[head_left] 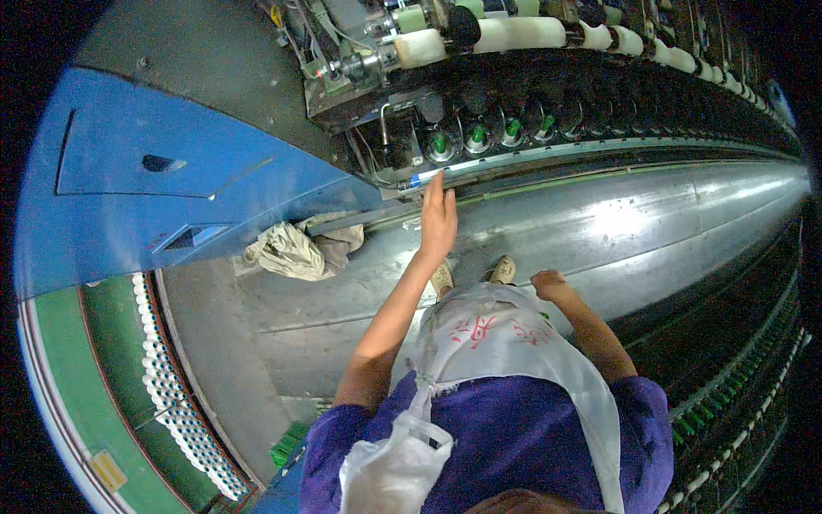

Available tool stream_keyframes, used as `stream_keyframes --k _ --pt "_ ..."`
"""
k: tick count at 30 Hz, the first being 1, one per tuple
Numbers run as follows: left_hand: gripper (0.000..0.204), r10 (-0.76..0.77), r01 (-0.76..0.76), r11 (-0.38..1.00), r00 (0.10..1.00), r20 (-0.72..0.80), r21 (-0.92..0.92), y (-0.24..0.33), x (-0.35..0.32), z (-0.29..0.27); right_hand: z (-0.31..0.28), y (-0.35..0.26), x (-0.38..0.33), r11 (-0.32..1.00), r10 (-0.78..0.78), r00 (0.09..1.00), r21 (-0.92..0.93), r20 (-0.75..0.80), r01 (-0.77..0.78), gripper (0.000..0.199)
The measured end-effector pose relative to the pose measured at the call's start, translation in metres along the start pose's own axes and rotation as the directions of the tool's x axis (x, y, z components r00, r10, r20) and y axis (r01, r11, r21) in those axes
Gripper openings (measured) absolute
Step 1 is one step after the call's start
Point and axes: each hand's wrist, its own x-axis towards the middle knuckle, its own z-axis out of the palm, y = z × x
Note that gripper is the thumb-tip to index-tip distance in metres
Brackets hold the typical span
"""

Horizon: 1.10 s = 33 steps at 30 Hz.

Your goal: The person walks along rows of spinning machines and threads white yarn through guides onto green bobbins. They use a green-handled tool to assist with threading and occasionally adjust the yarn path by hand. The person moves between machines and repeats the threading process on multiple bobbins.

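Observation:
My left hand (pixel 439 221) reaches forward with its fingers stretched out, the fingertips at the pale rail (pixel 505 159) along the front of the spinning frame. Just left of the fingertips lies the blue and white end (pixel 421 179) of that rail. Behind it stands a row of spindles with green tops (pixel 477 135); whether the fingers press on the rail is hard to tell. My right hand (pixel 550 284) is curled closed beside the white apron (pixel 479 334), low over the floor side. What it holds, if anything, is hidden.
Thick white rollers (pixel 518 34) run along the machine's top. A blue machine cover (pixel 128 171) stands on the left, with a crumpled cloth (pixel 295 250) by its base. White bobbins (pixel 175 398) stand in rows lower left. Another machine with green bobbins (pixel 698 417) lies at right.

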Motion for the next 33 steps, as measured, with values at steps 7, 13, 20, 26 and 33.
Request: stream_keyframes --k 7,13,20,26,33 --pt "0.044 -0.113 0.083 0.991 0.943 -0.312 -0.107 -0.020 0.097 0.055 -0.015 0.020 -0.007 0.978 0.124 0.950 0.194 -0.285 -0.070 0.023" --pt "0.025 -0.063 0.017 0.994 0.887 -0.457 -0.104 -0.019 0.116 0.063 -0.037 0.000 -0.002 0.969 0.020 0.939 0.237 -0.343 0.066 0.030" --pt "0.009 0.113 -0.186 0.961 0.938 -0.326 -0.202 0.093 0.121 -0.014 -0.080 -0.003 -0.013 0.971 -0.076 0.900 0.173 -0.429 0.164 0.032" --pt "0.013 -0.036 -0.141 0.808 0.957 -0.287 -0.571 0.121 0.078 -0.064 -0.164 -0.033 -0.027 0.742 0.080 0.432 0.343 -0.898 0.576 0.045" --pt "0.037 -0.491 0.459 0.657 0.862 0.122 -0.598 0.011 0.018 0.014 -0.163 -0.064 -0.017 0.492 0.060 0.810 0.723 -0.584 0.485 0.058"
